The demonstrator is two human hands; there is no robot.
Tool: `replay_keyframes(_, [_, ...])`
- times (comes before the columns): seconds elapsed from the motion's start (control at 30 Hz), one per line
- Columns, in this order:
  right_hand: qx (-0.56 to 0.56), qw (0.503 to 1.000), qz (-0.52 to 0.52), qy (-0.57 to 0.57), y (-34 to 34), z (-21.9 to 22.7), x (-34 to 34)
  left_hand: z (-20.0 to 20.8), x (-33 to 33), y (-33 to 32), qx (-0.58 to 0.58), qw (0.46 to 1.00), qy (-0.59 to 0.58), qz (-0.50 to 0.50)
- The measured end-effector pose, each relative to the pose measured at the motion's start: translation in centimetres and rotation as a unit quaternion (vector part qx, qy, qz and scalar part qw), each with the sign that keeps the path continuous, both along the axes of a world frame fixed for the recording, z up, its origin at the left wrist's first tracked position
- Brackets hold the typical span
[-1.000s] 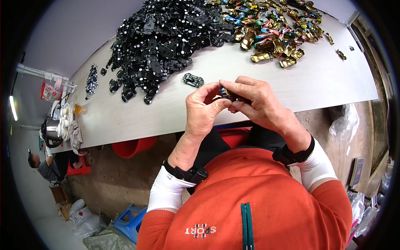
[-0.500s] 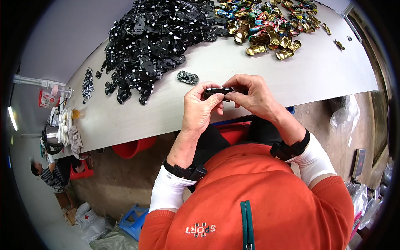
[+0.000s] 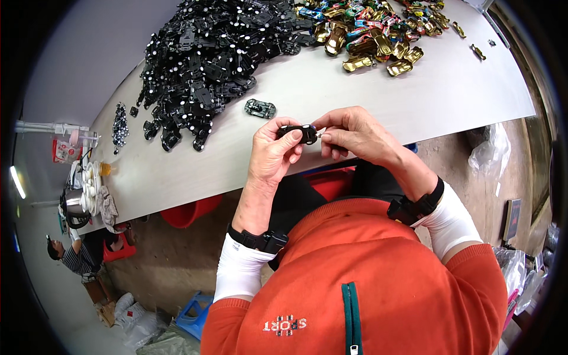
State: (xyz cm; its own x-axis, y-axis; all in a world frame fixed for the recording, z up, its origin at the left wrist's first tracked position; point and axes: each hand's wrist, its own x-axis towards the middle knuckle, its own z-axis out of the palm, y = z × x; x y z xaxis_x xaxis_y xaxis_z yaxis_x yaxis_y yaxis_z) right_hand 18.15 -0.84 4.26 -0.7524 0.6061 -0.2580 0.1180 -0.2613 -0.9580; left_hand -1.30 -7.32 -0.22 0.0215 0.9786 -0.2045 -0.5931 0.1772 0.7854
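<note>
In my left hand [image 3: 267, 155] is a black toy car chassis [image 3: 309, 134], pinched between thumb and fingers just over the near part of the table. My right hand [image 3: 362, 141] is closed by the chassis's right end, with a tiny pale piece [image 3: 320, 134] showing at its fingertips; its kind is too small to make out. A single dark grey toy car chassis [image 3: 260, 108] lies on the table just beyond my left hand. Farther back rises a big heap of black toy car chassis [image 3: 204, 65].
Gold and multicoloured toy car bodies [image 3: 381, 44] are heaped at the back right of the pale table [image 3: 449, 94]. Small shiny parts [image 3: 120, 127] lie at the left, near cups [image 3: 92, 183] and a cloth [image 3: 107, 207]. Red tubs [image 3: 186, 212] stand below. Another person [image 3: 86, 254] is far left.
My right hand has drawn back from the chassis, leaving a small gap. The chassis has shifted slightly left in my left hand and tilted, showing more of its face.
</note>
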Motion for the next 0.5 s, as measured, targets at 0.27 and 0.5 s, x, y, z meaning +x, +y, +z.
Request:
replay_keyframes(0.27, [0.049, 0.999, 0.003, -0.008, 0.2, -0.7, -0.5, -0.2, 0.3, 0.0, -0.002, 1.000, 0.014, 0.025])
replay_keyframes(0.5, [0.078, 0.997, -0.008, 0.010, 0.4, -1.4, -0.8, -0.3, 0.5, 0.0, -0.006, 0.999, 0.011, 0.042])
